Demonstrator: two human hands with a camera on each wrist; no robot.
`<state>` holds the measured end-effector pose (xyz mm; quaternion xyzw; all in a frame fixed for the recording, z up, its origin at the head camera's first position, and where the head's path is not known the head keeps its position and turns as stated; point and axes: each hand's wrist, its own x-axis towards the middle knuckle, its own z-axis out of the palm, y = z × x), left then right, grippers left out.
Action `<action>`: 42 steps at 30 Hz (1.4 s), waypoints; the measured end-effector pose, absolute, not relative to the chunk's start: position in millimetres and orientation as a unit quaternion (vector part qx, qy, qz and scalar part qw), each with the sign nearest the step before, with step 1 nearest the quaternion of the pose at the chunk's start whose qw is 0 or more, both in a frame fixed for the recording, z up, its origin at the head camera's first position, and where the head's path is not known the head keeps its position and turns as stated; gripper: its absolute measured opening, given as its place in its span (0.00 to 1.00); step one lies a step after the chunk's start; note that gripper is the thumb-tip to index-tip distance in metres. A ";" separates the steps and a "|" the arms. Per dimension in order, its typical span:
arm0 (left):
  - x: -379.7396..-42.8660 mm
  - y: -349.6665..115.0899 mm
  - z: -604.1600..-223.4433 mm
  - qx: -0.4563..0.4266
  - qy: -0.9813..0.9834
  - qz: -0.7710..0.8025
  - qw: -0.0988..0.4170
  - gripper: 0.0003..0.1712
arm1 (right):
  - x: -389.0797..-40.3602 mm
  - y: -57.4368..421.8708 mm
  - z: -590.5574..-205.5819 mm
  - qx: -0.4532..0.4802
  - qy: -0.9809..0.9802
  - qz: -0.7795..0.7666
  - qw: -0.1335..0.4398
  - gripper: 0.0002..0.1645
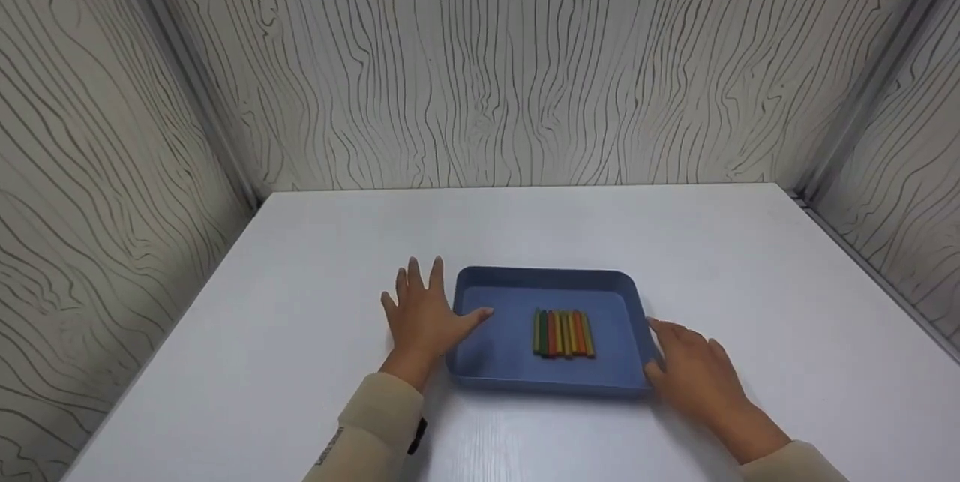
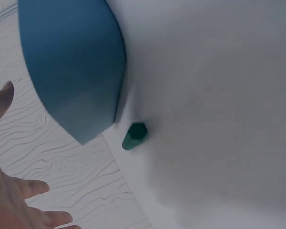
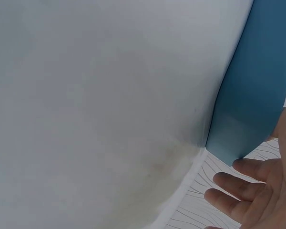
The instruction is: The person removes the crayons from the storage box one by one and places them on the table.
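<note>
A blue rectangular tray [image 1: 487, 373] sits on the white table, with several short coloured sticks [image 1: 564, 333] in green, red, yellow and orange side by side in a row inside. My left hand [image 1: 424, 321] is spread wide at the tray's left side, its thumb reaching over the rim and its fingers outside. A dark green six-sided stick [image 2: 136, 132] shows beside the tray in the left wrist view; my left hand hides it in the head view. My right hand [image 1: 697, 373] touches the tray's right side near its front corner, fingers fairly straight and thumb at the rim.
The white tabletop [image 1: 300, 264] spreads around the tray on all sides. Wood-grain patterned panels [image 1: 480, 62] rise behind the table and on its left and right.
</note>
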<state>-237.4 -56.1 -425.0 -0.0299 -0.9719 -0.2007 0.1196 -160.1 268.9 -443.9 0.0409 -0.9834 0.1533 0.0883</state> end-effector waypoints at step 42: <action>-228.7 25.7 -447.2 -0.095 -0.984 -0.134 0.071 0.35 | -160.8 269.7 -443.6 0.039 -0.984 0.148 0.087 0.32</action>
